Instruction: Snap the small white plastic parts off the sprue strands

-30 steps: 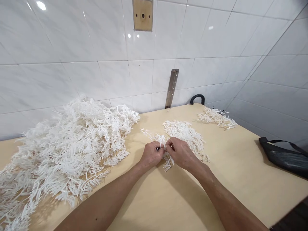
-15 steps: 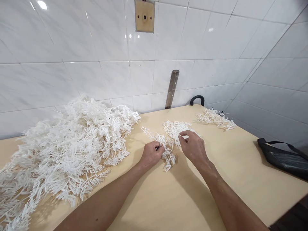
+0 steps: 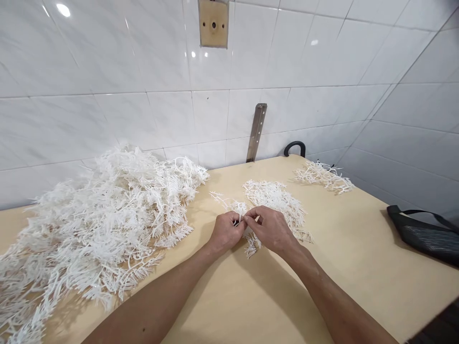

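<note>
My left hand (image 3: pixel 226 232) is closed on a white plastic sprig (image 3: pixel 233 205), whose branches stick out above and below the fingers. Touching it at the fingertips, my right hand (image 3: pixel 268 228) pinches at the same sprig; what exactly lies between its fingers is too small to tell. Just behind my right hand lies a small heap of white pieces (image 3: pixel 278 198). A much larger pile of white branching sprigs (image 3: pixel 118 215) covers the left side of the table.
On the wooden table (image 3: pixel 358 258), bare white stems (image 3: pixel 322 177) lie at the back right. A black bag (image 3: pixel 423 236) rests at the right edge. Behind are a black hooked handle (image 3: pixel 296 145), a metal strip (image 3: pixel 256 133) and the tiled wall (image 3: pixel 161 57).
My right hand has moved left and toward me, from over the small heap to my left hand, and its fingertips have come together. My left hand has stayed nearly still.
</note>
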`<state>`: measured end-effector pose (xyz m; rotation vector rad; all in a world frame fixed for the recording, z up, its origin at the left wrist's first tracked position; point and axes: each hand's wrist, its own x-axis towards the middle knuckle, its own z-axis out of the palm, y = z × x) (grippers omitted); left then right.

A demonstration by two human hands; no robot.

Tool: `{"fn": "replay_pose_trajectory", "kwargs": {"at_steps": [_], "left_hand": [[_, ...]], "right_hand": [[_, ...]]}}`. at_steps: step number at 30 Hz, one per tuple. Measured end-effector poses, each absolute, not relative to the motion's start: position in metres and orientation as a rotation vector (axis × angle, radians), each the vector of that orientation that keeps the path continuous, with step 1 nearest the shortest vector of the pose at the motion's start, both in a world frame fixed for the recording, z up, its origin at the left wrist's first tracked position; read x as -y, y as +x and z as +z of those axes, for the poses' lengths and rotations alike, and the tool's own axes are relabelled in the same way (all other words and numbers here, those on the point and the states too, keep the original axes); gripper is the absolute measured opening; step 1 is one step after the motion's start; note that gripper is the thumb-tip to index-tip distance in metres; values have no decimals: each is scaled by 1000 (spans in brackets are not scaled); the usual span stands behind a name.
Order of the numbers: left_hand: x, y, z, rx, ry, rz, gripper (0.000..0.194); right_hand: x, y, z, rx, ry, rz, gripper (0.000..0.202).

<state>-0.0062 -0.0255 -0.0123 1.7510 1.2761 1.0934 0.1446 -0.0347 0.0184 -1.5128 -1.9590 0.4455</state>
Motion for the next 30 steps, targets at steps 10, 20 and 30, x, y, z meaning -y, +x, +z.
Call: {"fn": "replay_pose_trajectory", "kwargs": {"at_steps": [10, 20, 30], "left_hand": [[28, -6, -9, -1313, 1753, 1065, 31], [27, -6, -9, -1319, 1749, 1063, 28], [26, -11, -4, -1186, 1781, 1063, 26]], "right_hand": [[36, 147, 22, 1997, -1542, 471, 19], [38, 149, 26, 2056, -1512, 497, 21], [24, 151, 7, 1974, -1509, 46, 18]]}}
